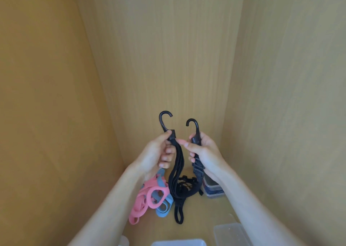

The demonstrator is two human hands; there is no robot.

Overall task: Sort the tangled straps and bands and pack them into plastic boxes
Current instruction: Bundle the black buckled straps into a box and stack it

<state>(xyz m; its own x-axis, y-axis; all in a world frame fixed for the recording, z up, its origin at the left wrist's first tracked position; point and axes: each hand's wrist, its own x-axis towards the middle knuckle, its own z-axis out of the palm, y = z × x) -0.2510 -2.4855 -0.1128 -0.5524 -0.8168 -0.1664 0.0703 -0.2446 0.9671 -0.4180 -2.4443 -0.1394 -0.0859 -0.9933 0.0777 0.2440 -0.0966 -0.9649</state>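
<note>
I hold up a black bungee strap (177,163) with a hook at each end. My left hand (158,155) grips the strap just below the left hook (164,119). My right hand (203,151) grips the base of the right hook (192,125). The strap's cords hang down between my hands into a black tangle (182,189) on the shelf. Beside it lie pink bands (148,197) and blue bands (162,209), partly hidden by my left forearm.
I am looking into a wooden cabinet with walls on the left, back and right. A clear plastic box (213,188) with dark contents stands behind my right wrist. A clear lid (231,232) lies front right, and another clear box rim (179,243) shows at the bottom edge.
</note>
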